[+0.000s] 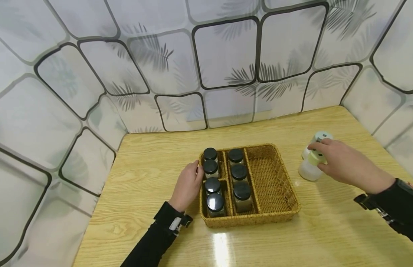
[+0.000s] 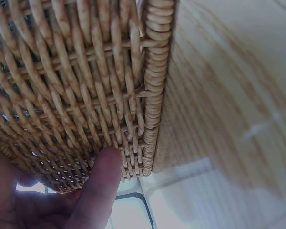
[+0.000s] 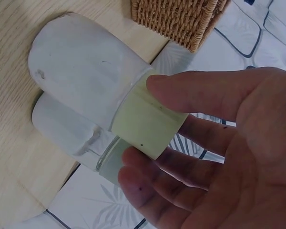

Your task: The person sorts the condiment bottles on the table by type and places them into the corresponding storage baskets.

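Observation:
On the wooden table sits a woven basket (image 1: 248,220) holding several small jars with black lids (image 1: 239,172). My left hand (image 1: 189,185) rests against the basket's left side, with one extended finger (image 2: 104,183) touching the weave in the left wrist view. To the basket's right, my right hand (image 1: 346,163) pinches the pale yellow lid (image 3: 143,114) of a frosted white jar (image 1: 309,170) between thumb and fingers. The jar stands upright on the table. Close behind it is a second frosted jar with a pale green-blue lid (image 1: 323,135), partly covered by the hand.
Dividers split the basket into compartments; black-lidded jars fill the left and middle ones, and the wide right compartment (image 1: 268,178) shows bare weave. A patterned curtain (image 1: 226,55) hangs behind the table (image 1: 153,155) and along both sides.

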`<move>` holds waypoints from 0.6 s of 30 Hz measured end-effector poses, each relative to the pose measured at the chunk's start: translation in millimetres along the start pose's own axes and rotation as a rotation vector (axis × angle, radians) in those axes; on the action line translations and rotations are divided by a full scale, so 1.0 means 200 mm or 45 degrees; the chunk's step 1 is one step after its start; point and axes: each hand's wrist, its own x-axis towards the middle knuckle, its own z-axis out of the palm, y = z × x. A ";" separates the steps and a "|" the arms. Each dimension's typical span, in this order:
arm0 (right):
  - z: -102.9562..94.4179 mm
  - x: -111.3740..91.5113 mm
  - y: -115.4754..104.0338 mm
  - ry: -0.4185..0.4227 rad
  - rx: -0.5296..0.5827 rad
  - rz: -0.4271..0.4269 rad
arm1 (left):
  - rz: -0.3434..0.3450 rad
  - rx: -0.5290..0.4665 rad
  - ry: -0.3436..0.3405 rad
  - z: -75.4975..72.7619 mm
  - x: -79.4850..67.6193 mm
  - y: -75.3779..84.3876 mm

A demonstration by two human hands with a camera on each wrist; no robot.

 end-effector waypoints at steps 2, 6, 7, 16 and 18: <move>0.00 0.00 0.00 0.014 0.007 -0.011 | 0.000 0.002 -0.002 0.00 0.00 0.00; 0.00 0.00 0.01 0.035 0.028 -0.029 | 0.006 0.007 -0.004 0.00 0.00 0.00; 0.00 0.00 0.01 0.036 0.031 -0.030 | 0.007 0.007 -0.002 0.00 0.00 0.00; -0.01 -0.01 0.01 0.014 0.024 -0.005 | 0.004 0.013 0.006 0.00 0.00 0.00; -0.02 -0.01 0.00 0.010 0.024 0.000 | 0.002 0.013 0.003 0.00 0.00 0.00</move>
